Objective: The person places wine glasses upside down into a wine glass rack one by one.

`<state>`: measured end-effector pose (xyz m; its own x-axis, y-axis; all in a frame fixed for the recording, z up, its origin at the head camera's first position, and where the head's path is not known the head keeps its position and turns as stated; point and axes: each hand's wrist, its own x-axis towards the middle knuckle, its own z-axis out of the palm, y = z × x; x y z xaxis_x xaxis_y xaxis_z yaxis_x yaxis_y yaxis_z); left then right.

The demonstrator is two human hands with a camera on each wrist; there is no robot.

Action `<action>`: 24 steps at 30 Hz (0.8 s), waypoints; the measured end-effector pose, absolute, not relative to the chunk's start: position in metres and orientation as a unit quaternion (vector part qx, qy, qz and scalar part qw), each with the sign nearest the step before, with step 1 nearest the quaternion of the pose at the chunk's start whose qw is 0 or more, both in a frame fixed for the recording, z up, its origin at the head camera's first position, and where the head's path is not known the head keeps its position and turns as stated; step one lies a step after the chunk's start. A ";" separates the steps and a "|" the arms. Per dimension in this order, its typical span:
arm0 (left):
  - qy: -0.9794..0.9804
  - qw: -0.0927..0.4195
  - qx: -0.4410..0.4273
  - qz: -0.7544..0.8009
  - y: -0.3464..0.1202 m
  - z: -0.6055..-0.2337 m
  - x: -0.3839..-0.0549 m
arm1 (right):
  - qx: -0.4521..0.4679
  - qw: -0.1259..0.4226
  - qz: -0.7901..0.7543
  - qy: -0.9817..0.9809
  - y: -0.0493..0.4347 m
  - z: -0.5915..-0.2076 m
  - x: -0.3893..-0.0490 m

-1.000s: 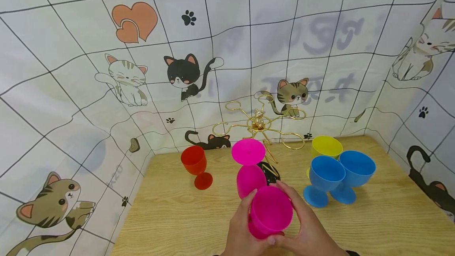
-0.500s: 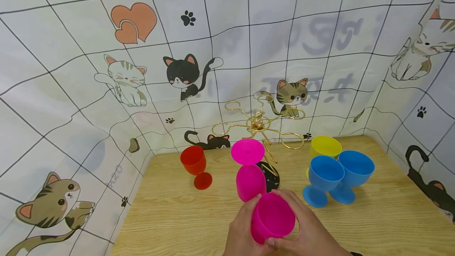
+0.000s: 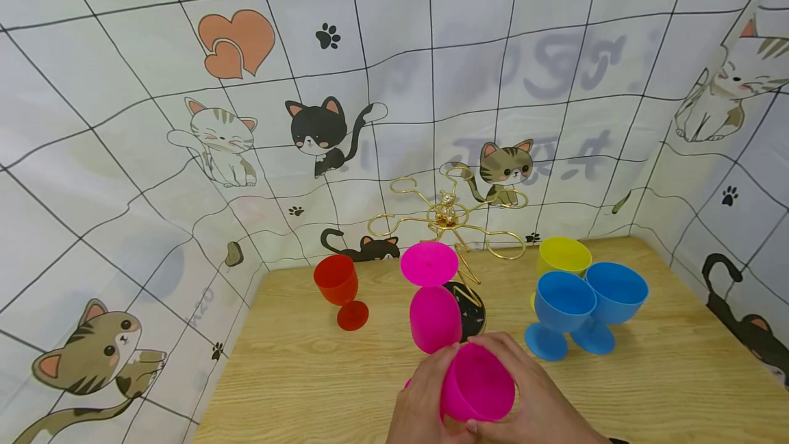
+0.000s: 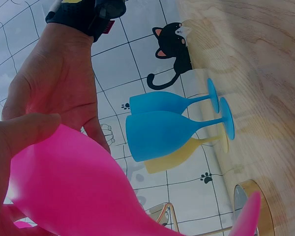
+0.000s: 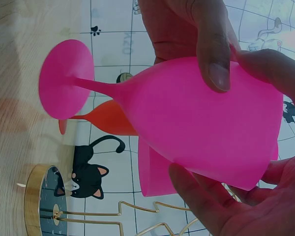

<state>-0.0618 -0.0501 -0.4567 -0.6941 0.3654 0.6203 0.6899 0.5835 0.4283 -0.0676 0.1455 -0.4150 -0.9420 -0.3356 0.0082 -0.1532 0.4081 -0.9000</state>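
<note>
Backdrop first: what surrounds you?

White gridded sheeting (image 3: 401, 12) printed with cats, behind me and at both sides. Beneath it lies my wood-grain counter (image 3: 296, 382), and on that the gold rack (image 3: 446, 223), curling arms spread above a round dark base (image 3: 472, 317).

And your grip?

Both are clamped on one pink goblet (image 3: 483, 386): my left grip (image 3: 424, 392) round the left of its bowl, my right grip (image 3: 527, 389) round the right. I have it tilted over the near part of the counter, mouth towards me, smooth pink inside.

Other containers?

Two blue goblets (image 3: 565, 301) stand upright to the right, their insides plain blue; whether they touch, I can't tell. Partly hidden behind them is a yellow goblet (image 3: 564, 255). At the rack, an inverted goblet (image 3: 435, 321), also pink, has its foot uppermost, its inside hidden. Well to the left, a red goblet (image 3: 337, 283) stands upright.

Smallest thing?

The gold bear figure (image 3: 446, 201) topping the rack.
</note>
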 end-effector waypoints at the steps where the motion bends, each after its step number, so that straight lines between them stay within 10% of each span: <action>1: -0.856 0.251 -0.313 -0.327 -0.051 -0.457 -0.062 | -0.149 0.080 -0.526 0.834 0.145 -0.415 -0.067; 10: -0.842 0.308 -0.334 -0.291 -0.053 -0.456 -0.064 | -0.175 -0.009 -0.515 0.839 0.142 -0.420 -0.064; 24: -0.628 0.559 -0.393 -0.372 -0.050 -0.429 -0.067 | -0.135 -0.041 -0.613 0.777 0.142 -0.422 -0.062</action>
